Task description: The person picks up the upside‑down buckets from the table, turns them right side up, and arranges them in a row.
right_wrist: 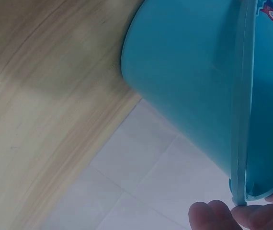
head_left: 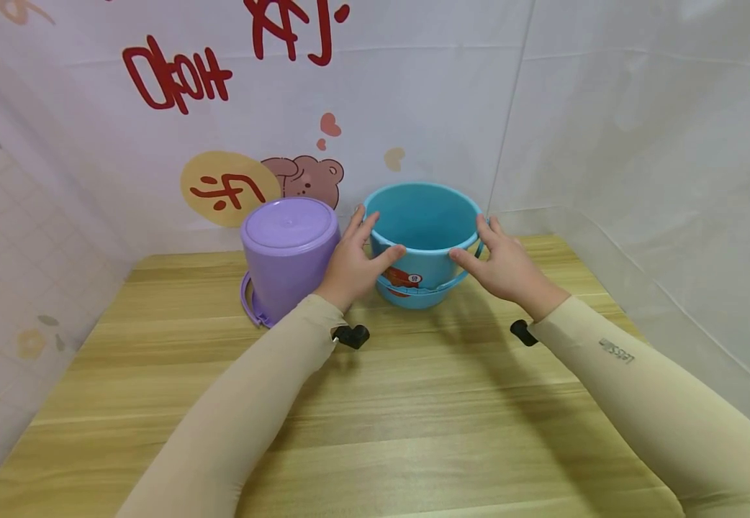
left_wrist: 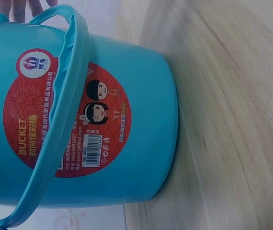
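A light blue bucket point(head_left: 417, 277) stands upright on the table, its round opening facing up. A red label point(left_wrist: 69, 115) is on its front, with the handle point(left_wrist: 74, 72) hanging down across it. My left hand point(head_left: 355, 262) touches the bucket's left rim with spread, fairly straight fingers, the thumb at the front edge. At the right rim rests my right hand point(head_left: 504, 262), its thumb also at the front and its fingers point(right_wrist: 210, 215) beside the handle's joint. Left of the left hand, a purple bucket point(head_left: 291, 266) stands upside down, base up.
Both buckets are at the back of the wooden table point(head_left: 381, 417), close to the white printed wall sheet point(head_left: 446, 108). The purple bucket's handle point(head_left: 248, 302) lies against its left side. Another white sheet point(head_left: 686, 216) hangs along the right side.
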Available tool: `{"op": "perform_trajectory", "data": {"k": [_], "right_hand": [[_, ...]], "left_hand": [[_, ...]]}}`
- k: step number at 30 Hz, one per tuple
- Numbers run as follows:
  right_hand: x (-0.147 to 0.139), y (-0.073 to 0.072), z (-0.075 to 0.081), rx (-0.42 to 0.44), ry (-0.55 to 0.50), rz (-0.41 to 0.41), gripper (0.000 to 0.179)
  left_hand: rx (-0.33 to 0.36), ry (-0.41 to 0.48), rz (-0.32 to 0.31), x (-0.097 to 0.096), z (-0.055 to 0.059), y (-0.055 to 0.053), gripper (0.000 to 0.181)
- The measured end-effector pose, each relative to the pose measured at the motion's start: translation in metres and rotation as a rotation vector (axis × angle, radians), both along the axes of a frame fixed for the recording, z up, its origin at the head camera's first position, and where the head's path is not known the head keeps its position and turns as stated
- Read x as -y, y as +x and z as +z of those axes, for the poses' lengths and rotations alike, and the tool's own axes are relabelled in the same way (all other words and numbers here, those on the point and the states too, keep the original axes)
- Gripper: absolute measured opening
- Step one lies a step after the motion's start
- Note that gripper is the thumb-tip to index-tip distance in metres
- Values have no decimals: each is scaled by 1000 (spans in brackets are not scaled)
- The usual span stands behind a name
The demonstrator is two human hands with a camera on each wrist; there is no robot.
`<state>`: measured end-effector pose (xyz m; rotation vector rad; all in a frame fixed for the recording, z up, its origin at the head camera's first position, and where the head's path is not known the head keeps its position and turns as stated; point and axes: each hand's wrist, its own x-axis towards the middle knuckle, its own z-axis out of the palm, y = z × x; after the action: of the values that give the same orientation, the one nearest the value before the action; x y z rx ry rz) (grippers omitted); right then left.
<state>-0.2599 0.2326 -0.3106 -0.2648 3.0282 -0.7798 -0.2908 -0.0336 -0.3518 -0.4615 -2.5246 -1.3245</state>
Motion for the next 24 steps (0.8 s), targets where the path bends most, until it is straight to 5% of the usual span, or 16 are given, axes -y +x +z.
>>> {"op": "perform_trajectory", "data": {"k": [24], "right_hand": [[-2,-10,-1,0,-53,2,98]], "left_hand": [[53,6,13,-2,7,-7,94]]}}
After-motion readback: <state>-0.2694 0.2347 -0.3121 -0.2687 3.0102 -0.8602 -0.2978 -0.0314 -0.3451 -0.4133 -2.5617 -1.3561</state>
